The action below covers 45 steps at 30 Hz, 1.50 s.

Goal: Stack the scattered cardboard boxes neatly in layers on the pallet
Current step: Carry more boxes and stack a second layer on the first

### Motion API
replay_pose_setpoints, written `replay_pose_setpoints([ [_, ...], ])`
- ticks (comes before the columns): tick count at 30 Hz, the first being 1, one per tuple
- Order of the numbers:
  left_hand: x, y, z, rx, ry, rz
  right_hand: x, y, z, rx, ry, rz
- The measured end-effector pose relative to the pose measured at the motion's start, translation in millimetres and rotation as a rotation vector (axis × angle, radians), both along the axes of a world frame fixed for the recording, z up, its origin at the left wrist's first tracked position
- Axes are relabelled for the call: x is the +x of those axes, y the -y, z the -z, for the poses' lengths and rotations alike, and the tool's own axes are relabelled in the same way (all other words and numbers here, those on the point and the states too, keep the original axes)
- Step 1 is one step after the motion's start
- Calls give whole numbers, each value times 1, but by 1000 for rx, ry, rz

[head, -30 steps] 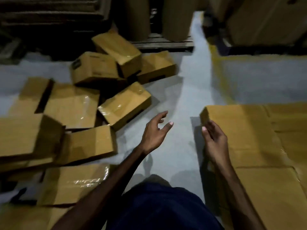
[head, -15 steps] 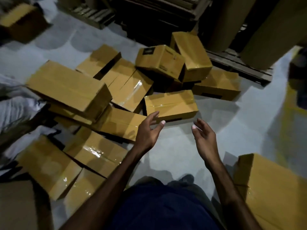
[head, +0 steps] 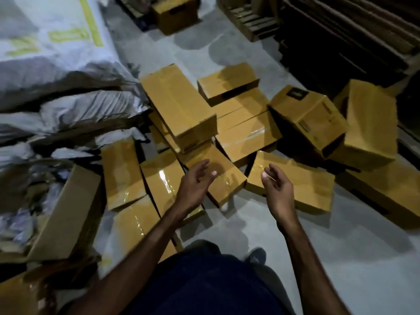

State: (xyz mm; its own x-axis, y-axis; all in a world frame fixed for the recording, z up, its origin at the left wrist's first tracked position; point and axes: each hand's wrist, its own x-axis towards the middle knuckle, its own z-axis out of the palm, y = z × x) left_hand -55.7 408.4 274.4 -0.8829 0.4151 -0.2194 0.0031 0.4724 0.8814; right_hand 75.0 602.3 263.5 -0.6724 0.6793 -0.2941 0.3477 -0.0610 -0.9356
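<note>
Several taped brown cardboard boxes lie scattered on the grey floor. My left hand (head: 194, 184) hovers with relaxed fingers over a small box (head: 225, 178) in the middle of the pile. My right hand (head: 277, 186) hangs open over another flat box (head: 306, 180) to its right. Neither hand holds anything. A long box (head: 177, 105) lies tilted on top of others behind. A box with a black label (head: 306, 114) leans at the right. The pallet with the stacked layer is out of view.
White woven sacks (head: 52, 71) pile up at the left. An open carton of scraps (head: 66, 212) stands at the lower left. Dark stacked cardboard sheets (head: 352, 37) and a wooden pallet (head: 250, 19) line the back right. Bare floor (head: 341, 258) lies at the lower right.
My view has swung left, away from the stacked boxes, onto the scattered pile. Both hands have come forward over the nearest boxes, still holding nothing.
</note>
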Motion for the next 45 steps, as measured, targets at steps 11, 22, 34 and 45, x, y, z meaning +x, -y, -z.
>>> replay_pose_setpoints([
  [11, -61, 7, 25, -28, 23, -329, -130, -53, 30, 69, 120, -363],
  [22, -289, -10, 124, -16, 187, -381, -381, -89, 88, 204, 306, -519],
  [34, -424, -15, 274, -76, 322, -589, -568, -107, 251, 229, 449, -532],
  [45, -418, -35, 240, 203, 517, -645, -539, -104, 232, 96, 355, -363],
])
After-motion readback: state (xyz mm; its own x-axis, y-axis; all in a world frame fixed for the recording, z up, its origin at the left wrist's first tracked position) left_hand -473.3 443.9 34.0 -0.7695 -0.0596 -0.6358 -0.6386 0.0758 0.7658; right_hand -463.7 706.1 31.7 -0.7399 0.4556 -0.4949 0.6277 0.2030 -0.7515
